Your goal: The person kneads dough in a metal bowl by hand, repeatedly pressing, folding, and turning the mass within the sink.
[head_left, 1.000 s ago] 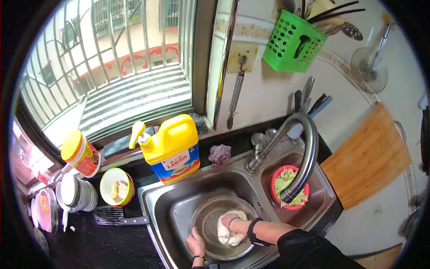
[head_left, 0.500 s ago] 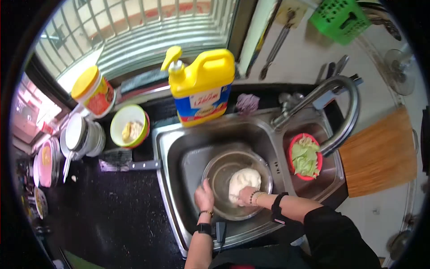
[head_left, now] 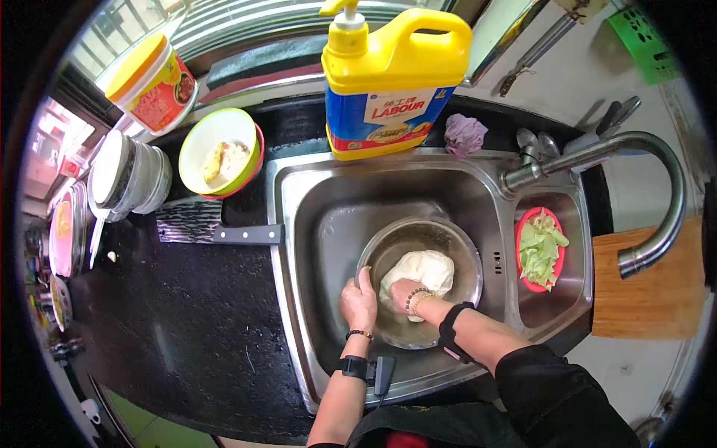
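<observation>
A metal bowl (head_left: 467,246) sits in the larger basin of the steel sink. Inside it lies a lump of white dough (head_left: 429,270), soft and uneven in outline. My right hand (head_left: 405,293) is closed and pressed into the lower left of the dough, its fingertips hidden. At the bowl's left side, my left hand (head_left: 358,302) grips the rim, thumb pointing up along the edge and the other fingers mostly out of sight.
Left of the sink (head_left: 287,299) lies a cleaver (head_left: 250,234), below a green bowl (head_left: 187,153). A yellow-and-blue jug (head_left: 396,82) stands behind the sink. The faucet (head_left: 676,187) arches over the smaller basin, where a red basket (head_left: 520,257) holds leafy greens. A wooden board (head_left: 657,299) is at right.
The camera view has tilted and come closer, so everything appears shifted and larger. The dough looks more spread under my right hand. My left hand stays on the bowl's rim.
</observation>
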A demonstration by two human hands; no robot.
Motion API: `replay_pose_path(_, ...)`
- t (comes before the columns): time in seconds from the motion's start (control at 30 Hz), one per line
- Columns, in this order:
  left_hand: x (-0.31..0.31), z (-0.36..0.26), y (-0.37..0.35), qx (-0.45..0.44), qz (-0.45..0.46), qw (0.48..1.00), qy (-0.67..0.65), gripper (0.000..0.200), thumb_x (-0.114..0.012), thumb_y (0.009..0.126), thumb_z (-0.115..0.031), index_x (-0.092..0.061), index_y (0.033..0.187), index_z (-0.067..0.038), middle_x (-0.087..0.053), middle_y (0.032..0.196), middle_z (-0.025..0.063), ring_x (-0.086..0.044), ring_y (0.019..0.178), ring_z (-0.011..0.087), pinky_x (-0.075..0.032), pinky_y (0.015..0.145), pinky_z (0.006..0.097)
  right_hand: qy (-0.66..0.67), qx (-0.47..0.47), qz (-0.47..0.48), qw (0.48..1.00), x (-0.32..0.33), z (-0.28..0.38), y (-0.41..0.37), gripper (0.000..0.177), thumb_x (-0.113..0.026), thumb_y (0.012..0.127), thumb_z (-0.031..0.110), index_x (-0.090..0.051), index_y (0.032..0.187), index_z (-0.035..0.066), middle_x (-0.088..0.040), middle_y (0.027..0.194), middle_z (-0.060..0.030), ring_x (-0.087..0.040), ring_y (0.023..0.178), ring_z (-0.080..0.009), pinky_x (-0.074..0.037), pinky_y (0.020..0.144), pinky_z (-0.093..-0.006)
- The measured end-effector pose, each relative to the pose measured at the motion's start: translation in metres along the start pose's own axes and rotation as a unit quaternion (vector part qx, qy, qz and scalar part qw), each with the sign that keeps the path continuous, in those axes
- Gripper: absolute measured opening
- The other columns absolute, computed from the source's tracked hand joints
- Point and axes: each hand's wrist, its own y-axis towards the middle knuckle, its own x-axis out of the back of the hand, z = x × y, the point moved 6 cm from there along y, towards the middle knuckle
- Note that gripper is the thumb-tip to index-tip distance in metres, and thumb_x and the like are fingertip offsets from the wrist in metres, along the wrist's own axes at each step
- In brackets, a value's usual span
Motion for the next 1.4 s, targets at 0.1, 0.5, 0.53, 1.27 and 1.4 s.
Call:
replay_pose_path(0.1, 0.001, -0.002, 0.0, 0.012, 0.006, 1.0, 0.011, 0.056, -0.046, 0.084, -0.048, -0.062, 0.08, 0.005, -0.058, 0.073, 0.0277, -0.059, 0.071, 0.0403, -0.044, 0.065, 0.0441, -0.018, 0.047, -0.017, 0.999, 0.003, 0.008, 0.01, 0.025, -0.059, 0.07, 0.023, -0.066, 0.079, 0.001, -0.063, 0.083, -0.0194, -0.063, 0.081, -0.0308, -0.05, 0.072, -0.0376)
replay_pose_path(0.5, 0.002, -0.004, 0.002, -0.035, -0.013, 0.999, 0.003, 0.058, -0.045, 0.084, -0.049, -0.061, 0.073, 0.005, -0.057, 0.072, 0.0288, -0.057, 0.072, 0.043, -0.044, 0.064, 0.0471, 0.011, 0.196, -0.142, 0.97, 0.012, 0.021, -0.005, 0.017, -0.057, 0.07, 0.023, -0.063, 0.071, 0.007, -0.061, 0.068, -0.0148, -0.06, 0.069, -0.0301, -0.047, 0.066, -0.0381)
replay_pose_path(0.53, 0.002, -0.003, 0.001, -0.034, -0.013, 0.999, 0.004, 0.058, -0.045, 0.084, -0.049, -0.061, 0.073, 0.005, -0.057, 0.072, 0.0288, -0.057, 0.072, 0.043, -0.044, 0.064, 0.0471, 0.08, 0.229, -0.122, 0.963, 0.019, 0.019, -0.022, 0.021, -0.057, 0.072, 0.027, -0.062, 0.072, 0.007, -0.062, 0.073, -0.0141, -0.06, 0.071, -0.0297, -0.047, 0.066, -0.0396)
replay_pose_path(1.27, 0.002, -0.002, -0.002, 0.018, 0.011, 0.999, -0.036, 0.056, -0.044, 0.083, -0.05, -0.062, 0.079, 0.002, -0.059, 0.077, 0.0266, -0.058, 0.077, 0.0407, -0.045, 0.069, 0.0442, 0.001, 0.206, -0.211, 0.956, 0.061, 0.004, -0.118, 0.045, -0.072, 0.066, 0.032, -0.046, 0.088, 0.002, -0.055, 0.089, -0.0202, -0.056, 0.086, -0.0333, -0.045, 0.07, -0.0425)
replay_pose_path(1.4, 0.004, -0.003, -0.002, 0.014, 0.006, 1.0, -0.027, 0.055, -0.043, 0.084, -0.049, -0.062, 0.079, 0.002, -0.059, 0.077, 0.0267, -0.058, 0.077, 0.0412, -0.044, 0.068, 0.0447, -0.035, 0.166, -0.144, 0.975, 0.04, 0.012, -0.133, 0.034, -0.065, 0.074, 0.024, -0.044, 0.088, 0.001, -0.06, 0.076, -0.0192, -0.06, 0.073, -0.0368, -0.046, 0.063, -0.0444)
